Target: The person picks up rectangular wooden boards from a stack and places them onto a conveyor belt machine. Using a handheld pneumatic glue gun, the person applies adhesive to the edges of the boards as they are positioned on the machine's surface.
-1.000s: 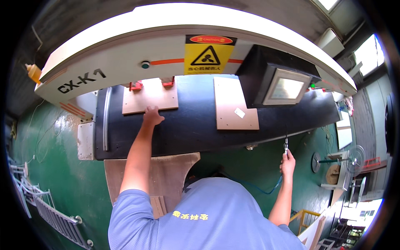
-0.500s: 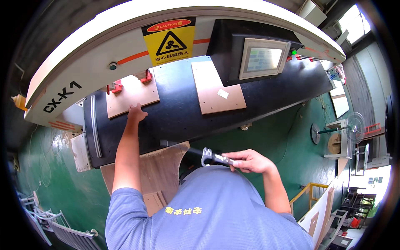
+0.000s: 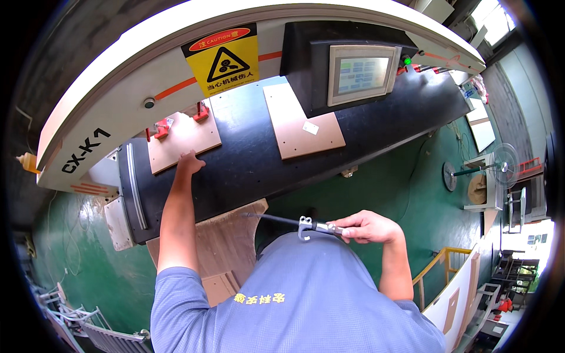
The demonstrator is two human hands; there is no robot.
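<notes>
My left hand reaches forward to the near edge of a light wooden board, its fingers resting on the board and its thumb spread to the right. Red clamps stand at that board's far side, under the white machine beam. In front of my body my right hand is closed around the end of what looks like a metal air blow gun. Its long thin dark nozzle points left, and a silver hooked part shows midway. The fingers partly cover its grip.
A second board with a white label lies on the black machine table. A control screen overhangs its far side. Below the table's near edge is a brown wooden panel. A fan stands at the right.
The air blow gun has moved slightly right with my right hand, and its nozzle sits lower. My left hand remains at the board's near edge. The view has shifted a little.
</notes>
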